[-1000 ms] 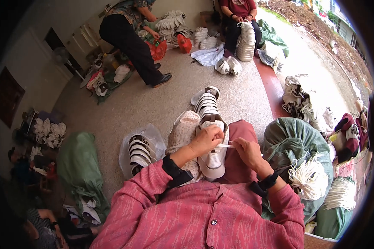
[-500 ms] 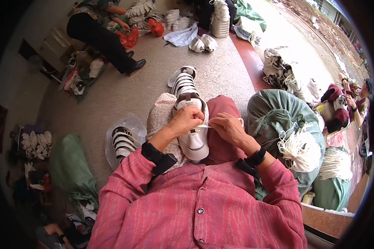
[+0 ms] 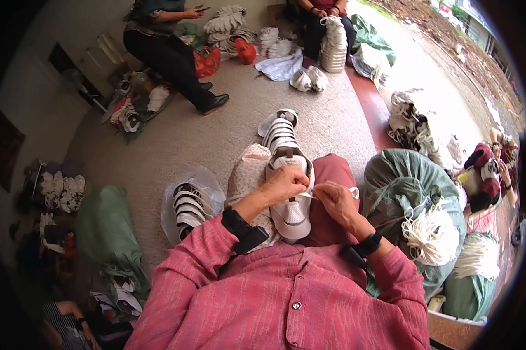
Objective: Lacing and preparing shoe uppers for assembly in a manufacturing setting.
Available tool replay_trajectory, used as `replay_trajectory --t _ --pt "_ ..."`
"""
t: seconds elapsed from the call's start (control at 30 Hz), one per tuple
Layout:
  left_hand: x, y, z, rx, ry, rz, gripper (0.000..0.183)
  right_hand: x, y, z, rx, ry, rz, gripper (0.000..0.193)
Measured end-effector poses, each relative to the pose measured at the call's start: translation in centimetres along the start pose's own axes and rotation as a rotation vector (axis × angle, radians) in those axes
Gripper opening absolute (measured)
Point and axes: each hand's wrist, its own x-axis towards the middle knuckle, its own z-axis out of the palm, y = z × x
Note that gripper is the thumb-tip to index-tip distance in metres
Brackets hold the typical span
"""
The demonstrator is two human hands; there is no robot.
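A white mesh shoe [image 3: 290, 224] with a brown collar rests between my knees, its toe toward me. My left hand [image 3: 286, 184] lies over the shoe's lacing area, fingers pinched on a white shoelace [image 3: 311, 195]. At the shoe's right side my right hand [image 3: 336, 203] is closed on the same lace, with a loop of it by the knuckles. A short stretch of lace spans the two hands. Beyond the shoe, a row of nested shoes [image 3: 279, 135] runs away from me along the floor. The eyelets are partly hidden by my fingers.
To my right, a bundle of white laces [image 3: 431, 236] lies on a green sack [image 3: 412, 175]. At my left are striped nested shoes in a clear bag [image 3: 193, 204] and another green sack [image 3: 108, 227]. Co-workers and shoe piles [image 3: 228, 26] are farther off.
The whole view has shifted, so things appear lower and farther right. Both my hands stay on the lace at the shoe. The co-worker bent by the red bag now stands straighter, holding a phone.
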Motion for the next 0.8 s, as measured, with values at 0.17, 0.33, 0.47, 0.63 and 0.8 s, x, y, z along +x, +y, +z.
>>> replay_trajectory --t 0.17,0.33,0.47,0.63,0.8 --pt "-0.2 -0.3 0.0 -0.005 0.010 0.004 0.011 0.6 -1.4 0.1 -0.097 0.008 -0.040 0.012" --pt "0.0 -0.5 0.3 0.061 0.032 0.045 0.013 1.1 -1.6 -0.5 -0.325 -0.112 -0.076 0.011" --pt "0.0 -1.4 0.8 0.058 0.060 0.048 0.012 1.1 -1.5 -1.0 -0.383 -0.202 -0.112 0.010" --pt "0.2 -3.5 1.8 0.110 0.169 0.126 0.009 1.8 -1.0 0.8 -0.492 -0.174 -0.096 0.017" --pt "2.8 -3.3 2.8 0.069 0.028 0.100 0.008 1.8 3.1 0.1 -0.544 -0.174 -0.113 0.018"
